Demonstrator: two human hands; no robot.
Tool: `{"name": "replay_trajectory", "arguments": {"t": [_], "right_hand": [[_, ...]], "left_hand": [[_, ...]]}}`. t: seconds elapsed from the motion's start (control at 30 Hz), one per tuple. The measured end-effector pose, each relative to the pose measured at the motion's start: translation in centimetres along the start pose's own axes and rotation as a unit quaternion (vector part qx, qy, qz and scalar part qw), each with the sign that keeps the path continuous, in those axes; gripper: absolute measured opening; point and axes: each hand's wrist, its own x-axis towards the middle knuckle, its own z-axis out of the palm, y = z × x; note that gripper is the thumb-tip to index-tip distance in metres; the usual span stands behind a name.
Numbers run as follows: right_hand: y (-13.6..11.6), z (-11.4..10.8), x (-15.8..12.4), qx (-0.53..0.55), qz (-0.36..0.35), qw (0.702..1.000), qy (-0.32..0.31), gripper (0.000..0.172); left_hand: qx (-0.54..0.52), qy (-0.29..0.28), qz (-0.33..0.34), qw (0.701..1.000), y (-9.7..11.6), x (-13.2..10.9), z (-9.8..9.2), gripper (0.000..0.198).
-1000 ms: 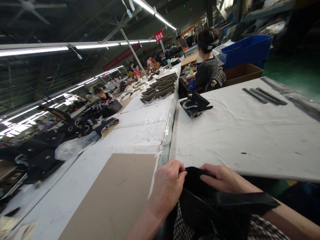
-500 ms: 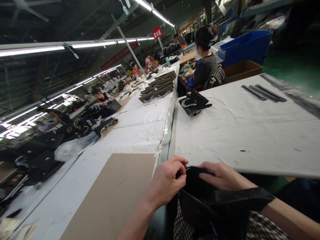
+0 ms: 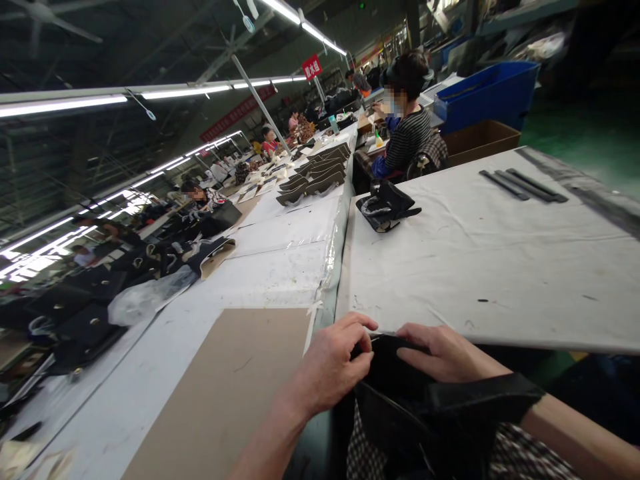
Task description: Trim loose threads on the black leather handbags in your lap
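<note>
A black bag (image 3: 400, 407), dark and partly hidden by my hands, sits over my lap at the table's front edge. My left hand (image 3: 337, 363) is closed, its thumb and fingers pinching the bag's upper left edge. On the other side my right hand (image 3: 443, 350) grips the upper rim, with the thumb over the edge and the remaining fingers behind it. A wide black strap or band of the bag lies across my right forearm. The bag's inside is too dark to make out. Checked cloth (image 3: 367, 443) shows beneath it.
A beige board (image 3: 225, 380) lies on the left table. On the white right-hand table (image 3: 540, 267) are a small black bundle (image 3: 384, 205) and several dark strips (image 3: 523, 185). Dark curved pieces (image 3: 315, 175) stand further off. A co-worker (image 3: 407, 127) sits beyond, near a blue bin (image 3: 485, 97).
My hands keep almost the same hold on the bag. The view has shifted very slightly. The co-worker ahead has raised a hand toward the head.
</note>
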Motion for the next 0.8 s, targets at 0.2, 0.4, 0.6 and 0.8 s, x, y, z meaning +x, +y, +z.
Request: {"name": "replay_trajectory", "arguments": {"t": [0.2, 0.4, 0.6, 0.8], "right_hand": [[-0.1, -0.4, -0.5, -0.051, -0.065, 0.996, 0.034, 0.024], [-1.2, -0.7, 0.4, -0.244, -0.123, 0.960, 0.058, 0.023], [-2.1, -0.5, 0.9, -0.211, -0.087, 0.972, 0.050, 0.018], [-2.7, -0.4, 1.6, -0.075, -0.088, 0.993, 0.024, 0.019]], "left_hand": [[-0.002, 0.036, -0.003, 0.999, 0.0, -0.1, 0.4, 0.020], [-0.003, 0.052, -0.002, 0.999, -0.6, -0.3, 0.7, 0.020], [0.017, 0.086, -0.038, 0.995, -0.9, -0.3, 1.0, 0.016], [0.000, 0.125, -0.066, 0.990, -0.7, -0.8, 1.7, 0.012]]}}
